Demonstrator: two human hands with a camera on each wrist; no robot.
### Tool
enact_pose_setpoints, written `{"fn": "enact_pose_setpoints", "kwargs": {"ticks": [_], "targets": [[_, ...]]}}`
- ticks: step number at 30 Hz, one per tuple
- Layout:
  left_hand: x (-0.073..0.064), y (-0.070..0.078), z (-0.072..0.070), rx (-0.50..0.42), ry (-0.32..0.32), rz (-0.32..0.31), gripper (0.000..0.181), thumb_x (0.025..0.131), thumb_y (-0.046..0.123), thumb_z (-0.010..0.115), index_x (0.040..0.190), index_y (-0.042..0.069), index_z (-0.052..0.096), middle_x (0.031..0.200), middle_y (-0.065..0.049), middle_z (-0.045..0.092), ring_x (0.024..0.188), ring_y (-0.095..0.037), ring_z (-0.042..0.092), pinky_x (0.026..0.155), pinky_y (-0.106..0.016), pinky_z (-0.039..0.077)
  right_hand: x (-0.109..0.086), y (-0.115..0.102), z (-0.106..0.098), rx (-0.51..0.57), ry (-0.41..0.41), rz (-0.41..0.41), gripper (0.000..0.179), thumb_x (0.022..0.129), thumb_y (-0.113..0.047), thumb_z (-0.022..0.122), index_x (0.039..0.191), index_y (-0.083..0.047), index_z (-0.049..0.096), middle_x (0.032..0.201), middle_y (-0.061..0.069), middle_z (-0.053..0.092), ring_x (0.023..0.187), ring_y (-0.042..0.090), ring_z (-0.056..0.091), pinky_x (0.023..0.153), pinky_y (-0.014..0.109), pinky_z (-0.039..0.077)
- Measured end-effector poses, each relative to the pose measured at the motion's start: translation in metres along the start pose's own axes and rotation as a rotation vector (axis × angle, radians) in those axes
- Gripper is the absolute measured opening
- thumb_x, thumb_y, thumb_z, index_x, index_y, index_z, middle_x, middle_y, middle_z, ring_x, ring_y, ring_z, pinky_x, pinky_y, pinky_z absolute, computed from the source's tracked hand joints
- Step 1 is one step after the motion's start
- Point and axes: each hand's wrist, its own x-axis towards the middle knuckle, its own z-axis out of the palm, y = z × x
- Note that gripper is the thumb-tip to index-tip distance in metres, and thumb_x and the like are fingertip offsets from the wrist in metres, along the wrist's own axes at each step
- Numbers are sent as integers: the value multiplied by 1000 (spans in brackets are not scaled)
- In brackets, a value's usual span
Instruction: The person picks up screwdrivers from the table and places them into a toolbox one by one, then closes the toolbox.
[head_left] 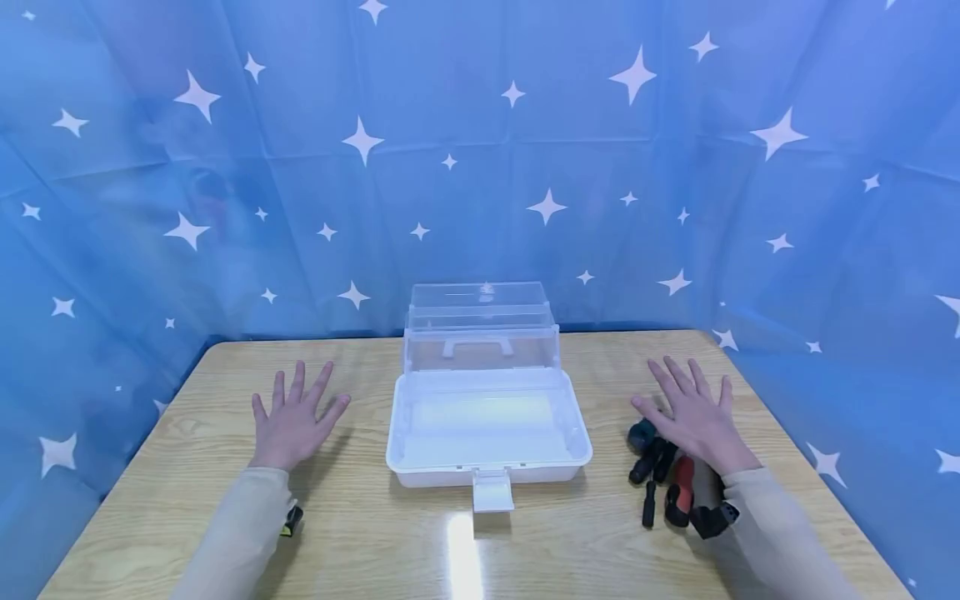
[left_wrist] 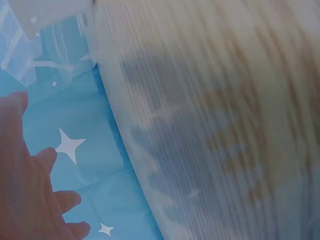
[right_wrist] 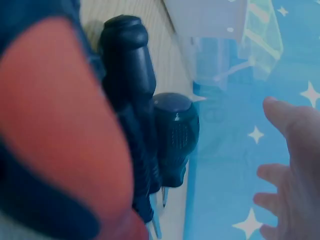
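My left hand (head_left: 294,421) is held over the left side of the table with its fingers spread, holding nothing; its shadow falls on the wood. On the right, my right hand (head_left: 697,417) hovers with spread fingers above a cluster of tools, also holding nothing. That cluster has a stubby dark-green screwdriver (right_wrist: 175,132), black-handled screwdrivers (right_wrist: 129,60) and a red-and-black handle (head_left: 682,487); the hand and sleeve partly hide it. Between the hands stands a white plastic toolbox (head_left: 489,477), its clear lid (head_left: 480,350) raised and its front latch (head_left: 492,492) hanging down.
A small black-and-yellow object (head_left: 291,522) pokes out from beneath the left sleeve. The wooden table (head_left: 352,533) reaches back to a blue curtain (head_left: 465,192) with white stars. A black angular piece (head_left: 712,520) lies beside the right sleeve.
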Motion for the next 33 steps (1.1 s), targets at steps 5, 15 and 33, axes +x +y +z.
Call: {"fn": "enact_pose_setpoints", "kwargs": {"ticks": [5, 15, 33], "targets": [[-1, 2, -4, -19, 14, 13, 77, 97, 64, 33, 157, 19, 14, 156, -28, 6, 138, -54, -2, 99, -73, -10, -5, 2, -2, -26, 29, 5, 78, 93, -59, 50, 143, -1, 42, 142, 30, 36, 131, 49, 25, 95, 71, 10], [-12, 30, 4, -111, 18, 142, 73, 98, 52, 46, 153, 9, 25, 151, -28, 25, 136, -51, 20, 103, -71, 8, -27, 6, -9, 39, 51, -52, 56, 91, -39, 64, 129, 0, 57, 131, 33, 50, 116, 52, 45, 90, 67, 22], [-30, 76, 28, -283, -103, 260, 89, 92, 56, 55, 153, 1, 20, 154, -20, 26, 137, -39, 30, 108, -54, 27, -58, 22, -5, 62, 156, -141, 42, 87, -19, 71, 121, 3, 60, 114, 28, 61, 99, 48, 58, 78, 66, 38]]}}
